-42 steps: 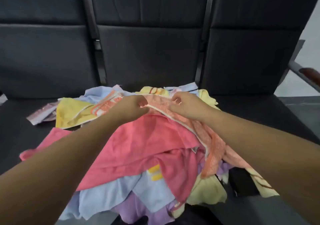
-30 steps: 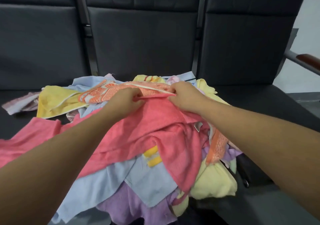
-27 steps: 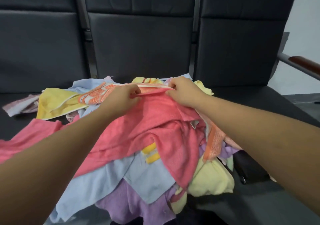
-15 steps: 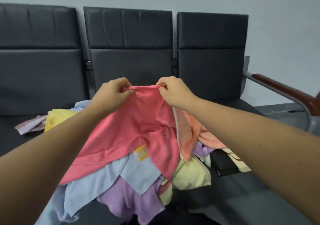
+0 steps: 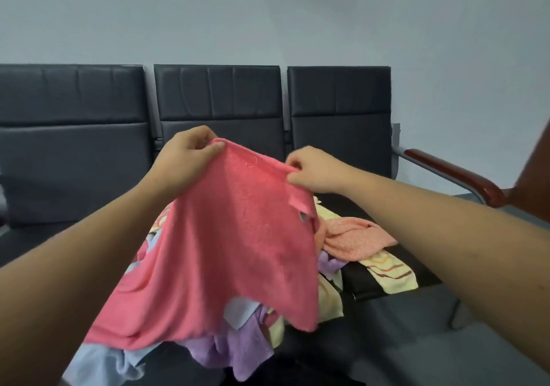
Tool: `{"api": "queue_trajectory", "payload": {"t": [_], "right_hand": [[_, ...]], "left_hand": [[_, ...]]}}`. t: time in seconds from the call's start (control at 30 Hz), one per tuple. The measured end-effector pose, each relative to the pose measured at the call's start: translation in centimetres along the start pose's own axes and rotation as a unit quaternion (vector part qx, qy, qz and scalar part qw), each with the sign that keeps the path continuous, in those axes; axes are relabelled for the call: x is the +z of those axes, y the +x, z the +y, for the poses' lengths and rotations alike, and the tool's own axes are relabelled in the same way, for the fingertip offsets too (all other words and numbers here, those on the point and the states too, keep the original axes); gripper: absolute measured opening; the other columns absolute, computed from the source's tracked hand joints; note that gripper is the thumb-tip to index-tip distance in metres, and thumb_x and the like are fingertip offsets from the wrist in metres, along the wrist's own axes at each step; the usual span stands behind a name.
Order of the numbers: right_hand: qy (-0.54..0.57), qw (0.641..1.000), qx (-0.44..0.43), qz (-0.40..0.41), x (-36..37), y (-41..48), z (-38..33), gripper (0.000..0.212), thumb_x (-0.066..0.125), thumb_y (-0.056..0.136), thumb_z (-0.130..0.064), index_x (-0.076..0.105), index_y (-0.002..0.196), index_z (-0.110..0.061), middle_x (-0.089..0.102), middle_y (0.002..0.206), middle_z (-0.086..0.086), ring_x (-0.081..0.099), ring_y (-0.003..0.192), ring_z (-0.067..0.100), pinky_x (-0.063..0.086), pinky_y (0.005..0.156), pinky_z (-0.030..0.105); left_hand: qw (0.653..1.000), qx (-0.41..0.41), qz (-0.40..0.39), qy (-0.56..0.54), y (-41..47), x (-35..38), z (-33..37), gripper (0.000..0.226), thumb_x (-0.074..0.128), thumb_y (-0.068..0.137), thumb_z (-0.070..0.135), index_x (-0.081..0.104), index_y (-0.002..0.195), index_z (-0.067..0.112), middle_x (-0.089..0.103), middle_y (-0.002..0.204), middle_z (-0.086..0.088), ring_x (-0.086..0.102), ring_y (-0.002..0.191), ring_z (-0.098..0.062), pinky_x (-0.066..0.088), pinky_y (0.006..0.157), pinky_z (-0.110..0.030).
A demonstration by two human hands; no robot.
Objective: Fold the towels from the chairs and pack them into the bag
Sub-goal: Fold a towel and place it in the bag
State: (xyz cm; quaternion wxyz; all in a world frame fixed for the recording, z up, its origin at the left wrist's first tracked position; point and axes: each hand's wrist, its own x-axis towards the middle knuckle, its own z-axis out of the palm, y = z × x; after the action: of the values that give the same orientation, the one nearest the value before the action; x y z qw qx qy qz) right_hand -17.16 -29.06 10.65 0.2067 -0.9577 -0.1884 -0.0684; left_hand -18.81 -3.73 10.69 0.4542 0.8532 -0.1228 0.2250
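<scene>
A pink towel (image 5: 226,248) hangs in the air over the chair seats, held by its top edge. My left hand (image 5: 186,159) pinches the left end of that edge and my right hand (image 5: 312,170) pinches the right end. Under it lies a heap of towels: a purple one (image 5: 235,353), a light blue one (image 5: 98,365), an orange one (image 5: 354,240) and a striped yellow one (image 5: 390,272). The pink towel hides most of the heap. No bag can be made out.
A row of three black chairs (image 5: 217,103) stands against a grey wall. A wooden armrest (image 5: 455,177) on a metal bar sticks out at the right end. A dark object (image 5: 532,183) is at the right edge.
Both hands have lifted the pink towel up off the heap and moved apart, spreading its top edge. The view has tilted upward to show the wall.
</scene>
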Motion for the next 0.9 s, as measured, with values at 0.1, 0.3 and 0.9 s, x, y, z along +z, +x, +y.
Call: {"api": "queue_trajectory", "payload": {"t": [0.1, 0.3, 0.9], "right_hand": [[0.082, 0.994, 0.069, 0.038, -0.5, -1.6, 1.8, 0.016, 0.063, 0.092, -0.011, 0.072, 0.085, 0.001, 0.062, 0.069, 0.006, 0.056, 0.057, 0.012, 0.042, 0.054, 0.026], [0.379, 0.914, 0.057, 0.134, -4.4, -3.4, -0.6, 0.018, 0.056, 0.102, -0.013, 0.073, 0.097, -0.016, 0.068, 0.087, 0.006, 0.063, 0.068, 0.018, 0.050, 0.058, 0.034], [0.333, 0.921, 0.034, -0.198, -5.5, -10.6, -2.8, 0.036, 0.072, 0.091, -0.006, 0.065, 0.124, 0.007, 0.070, 0.117, 0.022, 0.067, 0.103, 0.032, 0.053, 0.099, 0.045]], "left_hand": [[0.998, -0.029, -0.004, -0.050, -1.0, -1.2, 0.6, 0.020, 0.065, 0.092, 0.035, 0.064, 0.081, 0.018, 0.065, 0.068, 0.009, 0.056, 0.062, -0.012, 0.046, 0.067, -0.032], [0.952, -0.127, -0.172, -0.218, -3.5, -2.7, 4.0, 0.020, 0.068, 0.089, 0.016, 0.058, 0.071, 0.017, 0.051, 0.064, 0.000, 0.045, 0.055, -0.014, 0.036, 0.052, -0.025], [0.953, -0.053, -0.083, -0.286, -7.5, -0.6, 9.1, 0.020, 0.061, 0.100, 0.026, 0.065, 0.084, 0.015, 0.057, 0.071, -0.003, 0.047, 0.057, -0.012, 0.036, 0.053, -0.026]]}}
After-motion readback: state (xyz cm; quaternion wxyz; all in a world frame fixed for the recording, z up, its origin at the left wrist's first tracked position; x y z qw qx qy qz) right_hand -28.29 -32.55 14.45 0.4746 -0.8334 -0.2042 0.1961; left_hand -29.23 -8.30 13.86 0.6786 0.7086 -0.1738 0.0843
